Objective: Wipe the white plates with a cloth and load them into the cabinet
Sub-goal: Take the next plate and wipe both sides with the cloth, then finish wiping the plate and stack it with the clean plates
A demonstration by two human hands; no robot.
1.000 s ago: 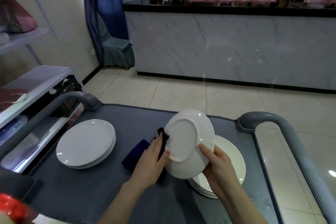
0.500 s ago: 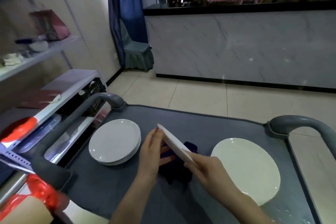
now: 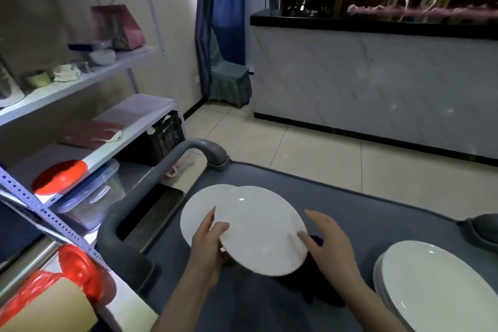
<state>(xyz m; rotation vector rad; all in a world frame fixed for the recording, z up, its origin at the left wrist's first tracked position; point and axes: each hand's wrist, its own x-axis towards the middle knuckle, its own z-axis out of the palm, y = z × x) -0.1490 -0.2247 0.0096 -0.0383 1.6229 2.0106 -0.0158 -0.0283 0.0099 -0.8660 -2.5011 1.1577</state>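
I hold a white plate (image 3: 260,229) face up over the grey cart top (image 3: 363,221). My left hand (image 3: 208,245) grips its left rim, thumb on top. My right hand (image 3: 327,240) touches the right rim with relaxed fingers. Partly under the held plate, on the cart's left side, lies a stack of white plates (image 3: 196,213). A second stack of white plates (image 3: 436,286) sits at the cart's right. The dark blue cloth (image 3: 316,241) lies on the cart under the held plate and is mostly hidden.
The cart has grey handles at the left (image 3: 167,167) and right (image 3: 482,226). A white metal shelf rack (image 3: 89,81) with bags, a bowl, a red lid and clear boxes stands at my left. A marble-fronted counter (image 3: 377,83) is across the tiled floor.
The plate went from upright to edge-on to lying flat, face up, and moved left toward the left stack. My left hand left the cloth and took the rim. My view turned left.
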